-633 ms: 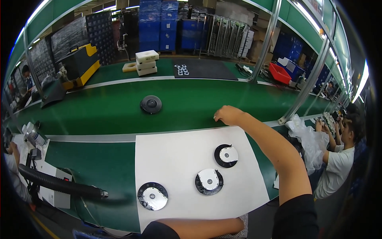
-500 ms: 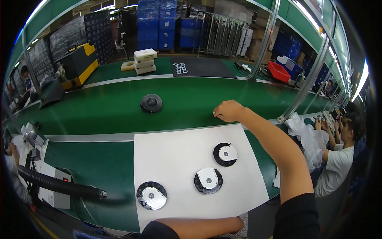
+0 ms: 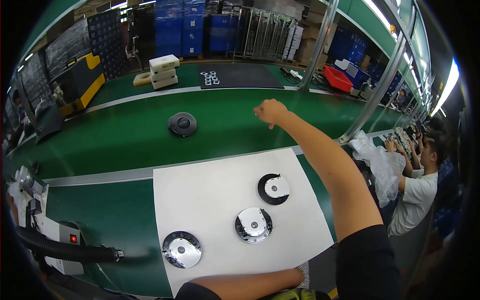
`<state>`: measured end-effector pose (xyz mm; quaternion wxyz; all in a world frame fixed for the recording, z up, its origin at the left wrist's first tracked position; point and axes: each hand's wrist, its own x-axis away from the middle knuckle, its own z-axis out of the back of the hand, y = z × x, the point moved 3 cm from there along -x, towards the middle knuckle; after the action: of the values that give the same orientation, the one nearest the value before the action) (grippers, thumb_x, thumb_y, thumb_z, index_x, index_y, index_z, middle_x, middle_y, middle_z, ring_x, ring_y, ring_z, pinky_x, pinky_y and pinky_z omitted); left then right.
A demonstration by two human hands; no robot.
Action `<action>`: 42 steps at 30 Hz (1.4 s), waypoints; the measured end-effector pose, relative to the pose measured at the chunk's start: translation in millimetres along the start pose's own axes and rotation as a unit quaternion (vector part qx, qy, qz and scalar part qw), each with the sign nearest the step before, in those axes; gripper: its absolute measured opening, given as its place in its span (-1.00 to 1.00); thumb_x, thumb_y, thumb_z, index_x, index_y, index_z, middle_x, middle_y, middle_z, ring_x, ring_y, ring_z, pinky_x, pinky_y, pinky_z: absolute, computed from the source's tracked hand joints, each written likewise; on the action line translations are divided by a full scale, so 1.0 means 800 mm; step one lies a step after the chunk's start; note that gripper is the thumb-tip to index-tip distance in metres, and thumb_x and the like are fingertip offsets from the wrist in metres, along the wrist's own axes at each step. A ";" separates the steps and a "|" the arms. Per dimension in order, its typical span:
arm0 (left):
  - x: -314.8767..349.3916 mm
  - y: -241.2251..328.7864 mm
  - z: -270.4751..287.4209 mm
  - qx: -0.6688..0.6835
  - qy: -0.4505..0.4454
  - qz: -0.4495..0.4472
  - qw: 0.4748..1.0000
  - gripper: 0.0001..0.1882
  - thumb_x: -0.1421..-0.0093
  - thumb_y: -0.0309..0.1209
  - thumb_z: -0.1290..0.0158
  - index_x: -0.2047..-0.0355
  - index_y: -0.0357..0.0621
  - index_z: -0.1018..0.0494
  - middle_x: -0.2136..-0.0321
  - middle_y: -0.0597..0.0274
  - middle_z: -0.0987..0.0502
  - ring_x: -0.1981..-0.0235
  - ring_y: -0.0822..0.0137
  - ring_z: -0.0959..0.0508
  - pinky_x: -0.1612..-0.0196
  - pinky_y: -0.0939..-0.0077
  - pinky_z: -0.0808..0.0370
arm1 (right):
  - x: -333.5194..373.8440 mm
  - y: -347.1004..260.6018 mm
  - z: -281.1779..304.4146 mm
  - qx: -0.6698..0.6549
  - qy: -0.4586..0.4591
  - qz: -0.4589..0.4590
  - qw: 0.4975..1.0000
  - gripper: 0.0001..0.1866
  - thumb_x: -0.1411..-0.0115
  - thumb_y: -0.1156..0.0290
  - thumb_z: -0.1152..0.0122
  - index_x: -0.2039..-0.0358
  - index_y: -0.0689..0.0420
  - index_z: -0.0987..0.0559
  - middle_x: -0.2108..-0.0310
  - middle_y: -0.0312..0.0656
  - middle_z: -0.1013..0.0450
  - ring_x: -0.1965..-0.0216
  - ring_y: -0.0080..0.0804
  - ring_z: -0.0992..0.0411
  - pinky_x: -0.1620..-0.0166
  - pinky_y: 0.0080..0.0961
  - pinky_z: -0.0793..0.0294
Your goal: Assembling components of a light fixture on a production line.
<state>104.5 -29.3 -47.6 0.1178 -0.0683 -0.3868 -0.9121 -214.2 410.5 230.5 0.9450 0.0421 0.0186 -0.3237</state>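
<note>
My right hand (image 3: 270,113) reaches over the green belt (image 3: 220,122) with nothing visible in it. Its fingers are bent and its thumb hangs apart below them. To the left of that hand, a dark round disc-shaped part (image 3: 182,124) with a raised centre lies on the belt. On the white sheet (image 3: 210,195) rest three black discs with silvery plates: one at far right (image 3: 276,187), one near the middle (image 3: 254,224) and one at near left (image 3: 183,251). My left forearm (image 3: 250,286) crosses the lower edge; the fingers of my left hand are hidden beside grey patterned cloth (image 3: 305,275).
A black ribbed hose (image 3: 70,247) and a white box (image 3: 62,245) with a red switch stand at left. Beyond the belt are white foam blocks (image 3: 163,71), a black mat (image 3: 240,76) and a red tray (image 3: 337,78). Clear plastic bags (image 3: 378,162) and a co-worker (image 3: 417,187) are at right.
My right hand has moved farther out over the belt, its thumb now lower and apart from its fingers. The belt's disc sits farther right relative to the foam blocks. The view has turned slightly.
</note>
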 end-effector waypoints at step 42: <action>0.262 0.141 0.251 0.141 0.367 0.056 0.918 -0.78 -0.22 -0.34 -0.06 0.21 -0.18 -0.56 0.32 -0.05 -0.57 0.23 -0.03 -0.59 0.16 0.10 -0.51 | 0.171 -0.156 -0.026 -0.364 -0.003 0.264 0.893 -0.78 -0.30 0.40 -0.21 0.15 0.29 -0.64 0.30 -0.05 -0.59 0.35 -0.26 -0.55 0.25 -0.41 -0.55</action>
<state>-60.6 5.9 214.1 0.3105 0.2672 -0.4368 -0.8009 -182.7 230.9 193.0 0.9449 -0.3025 0.1204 -0.0326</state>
